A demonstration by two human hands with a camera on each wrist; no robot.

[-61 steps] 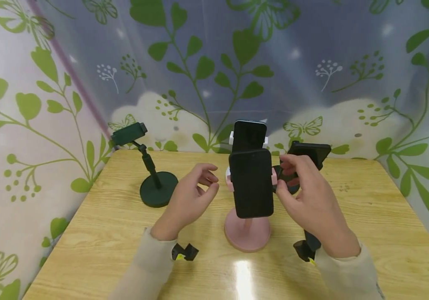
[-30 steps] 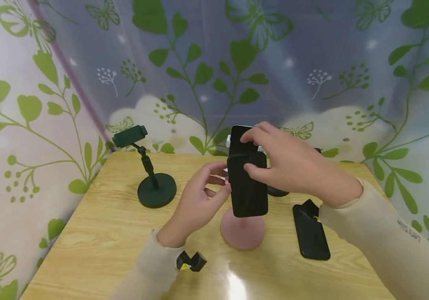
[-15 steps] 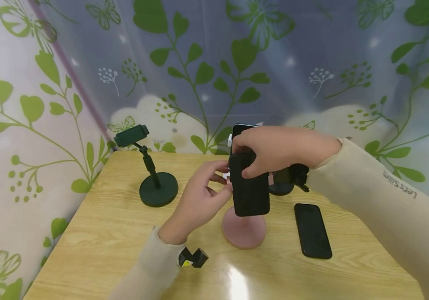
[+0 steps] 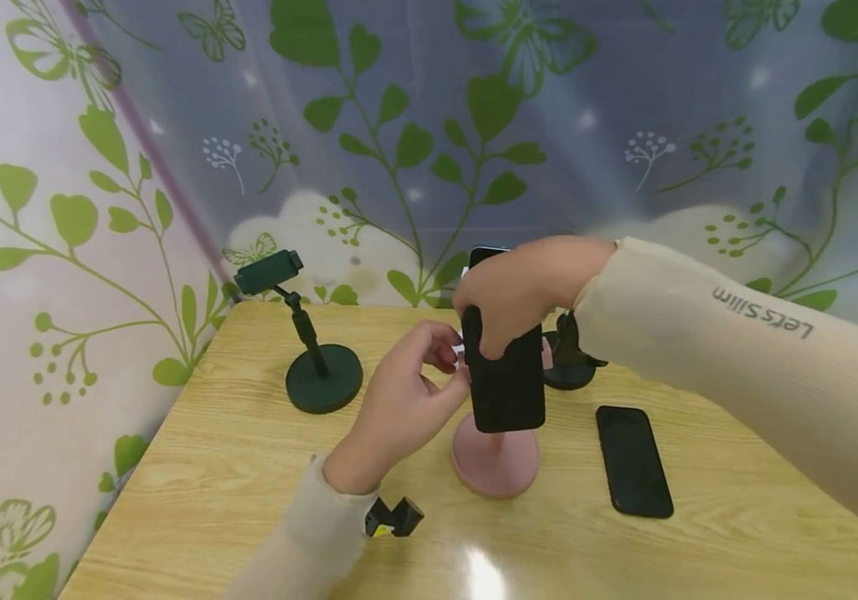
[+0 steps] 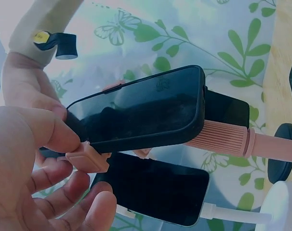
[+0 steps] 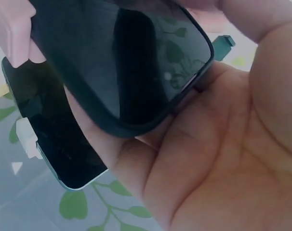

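A black phone [image 4: 507, 396] sits upright in the clamp of a pink phone stand [image 4: 495, 458] at mid-table. My right hand [image 4: 519, 287] reaches over the phone's top end and grips it, thumb on the screen and fingers behind. At the phone's left edge, my left hand [image 4: 410, 400] pinches the pink clamp's side. The left wrist view shows thumb and fingers around that pink clamp piece [image 5: 88, 158], against the phone's edge. In the right wrist view, the phone's top corner [image 6: 117, 62] lies in my right palm, with the other pink clamp piece [image 6: 16, 33] beside it.
Close behind stands a second phone [image 5: 160, 187] on a white stand [image 5: 283, 207]. A dark green stand [image 4: 324, 379] is at left. A black stand [image 4: 567, 375] stands at back right, partly hidden by my sleeve. Another black phone [image 4: 633, 462] lies flat at right.
My left hand has come in from the left onto the pink clamp. My right hand has moved from the phone's right side over its top and now grips it.
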